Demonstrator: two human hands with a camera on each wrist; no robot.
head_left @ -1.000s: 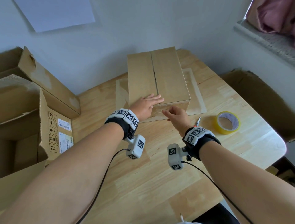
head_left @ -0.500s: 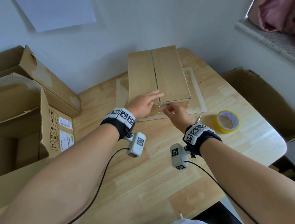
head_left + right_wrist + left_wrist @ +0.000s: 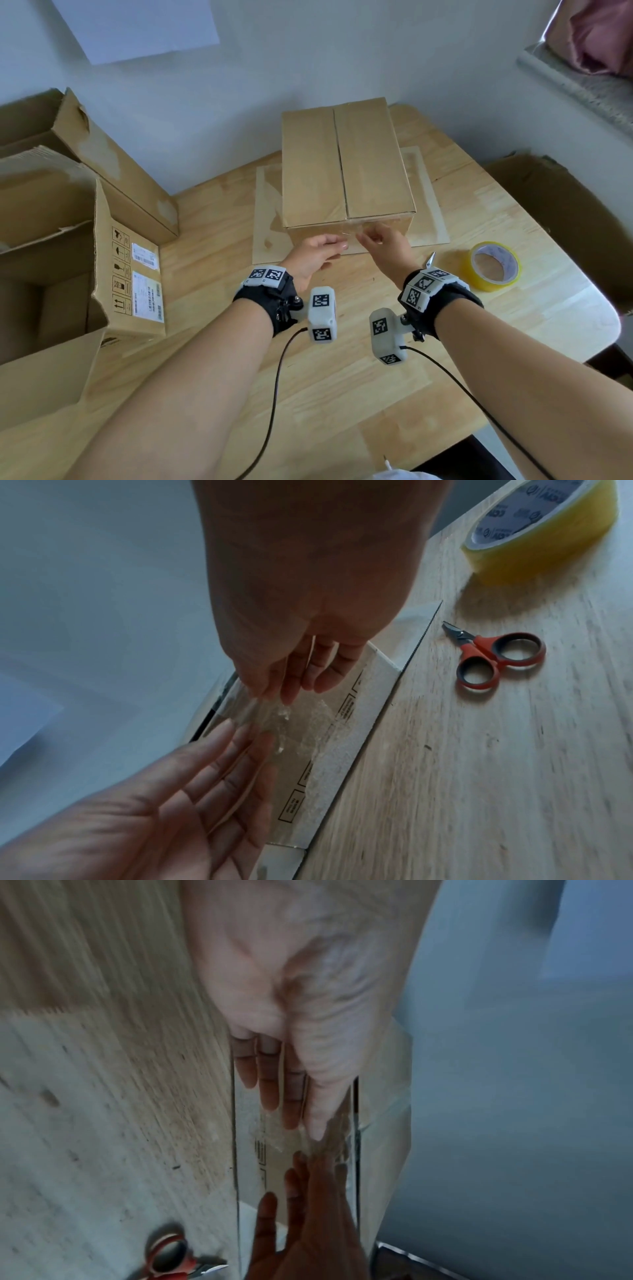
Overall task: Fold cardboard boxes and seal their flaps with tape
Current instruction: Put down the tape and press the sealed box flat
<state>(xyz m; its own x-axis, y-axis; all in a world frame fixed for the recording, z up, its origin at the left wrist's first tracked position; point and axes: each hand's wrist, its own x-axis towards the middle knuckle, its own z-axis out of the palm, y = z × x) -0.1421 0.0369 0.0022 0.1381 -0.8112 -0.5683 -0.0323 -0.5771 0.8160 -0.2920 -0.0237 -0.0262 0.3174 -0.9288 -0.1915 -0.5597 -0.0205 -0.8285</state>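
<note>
- Pressing flat with left hand (image 3: 317, 255), right hand (image 3: 385, 241) fingertips smoothing tape end (image 3: 274, 718) on box (image 3: 342, 164) front; neither grasping.
- Looking mostly sealed, just rubbing down remaining.

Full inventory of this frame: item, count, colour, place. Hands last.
cardboard box: 1, brown, closed, on flat board
clear tape strip: 1, wrinkled, on box's near side
flat board: 1, pale, under box
tape roll: 1, yellow, table right
scissors: 1, red-black, beside roll
open cartons: 2, brown, left
table: 1, light wood
left hand: flat fingers on box's near side
right hand: fingertips on tape strip
</note>
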